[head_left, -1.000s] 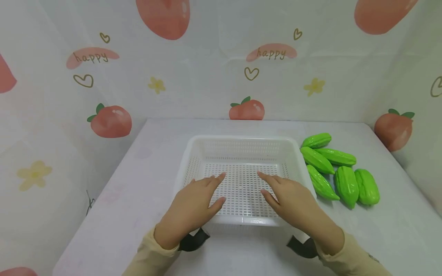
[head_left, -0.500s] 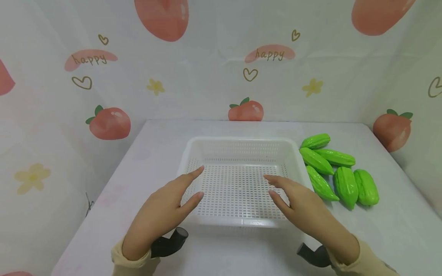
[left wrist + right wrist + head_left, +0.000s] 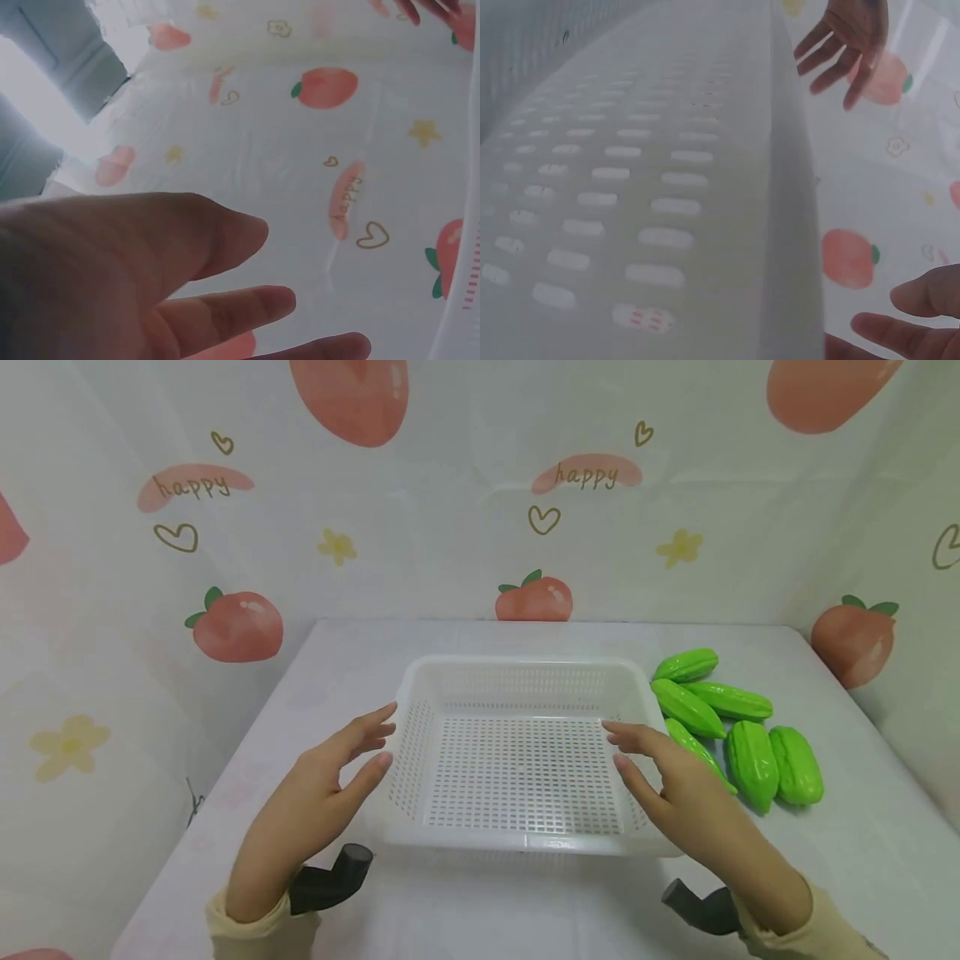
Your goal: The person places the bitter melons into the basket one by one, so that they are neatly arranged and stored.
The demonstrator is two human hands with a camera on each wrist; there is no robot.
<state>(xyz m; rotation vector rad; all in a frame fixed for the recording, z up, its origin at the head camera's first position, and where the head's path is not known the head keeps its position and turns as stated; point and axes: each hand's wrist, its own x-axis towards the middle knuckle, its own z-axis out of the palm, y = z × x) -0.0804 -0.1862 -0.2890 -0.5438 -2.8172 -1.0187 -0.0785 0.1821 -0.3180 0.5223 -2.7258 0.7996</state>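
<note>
A white plastic basket with slotted walls and floor stands in the middle of the table, nothing inside it. My left hand is held at its left side, fingers stretched and thumb apart, fingertips right by the rim. Over the right rim is my right hand, its fingers slightly bent and holding nothing. In the left wrist view the left thumb and fingers are spread, with the basket's edge at far right. The basket wall fills much of the right wrist view, beside the right fingers.
Several glossy green ridged gourds lie together right of the basket, the nearest partly behind the right hand. Both wrists wear black mounts. A white cloth backdrop printed with peaches surrounds the table.
Both hands have moved apart, from over the basket out to its sides; the left has travelled farther left, the right a little to the right. Basket and gourds have stayed put.
</note>
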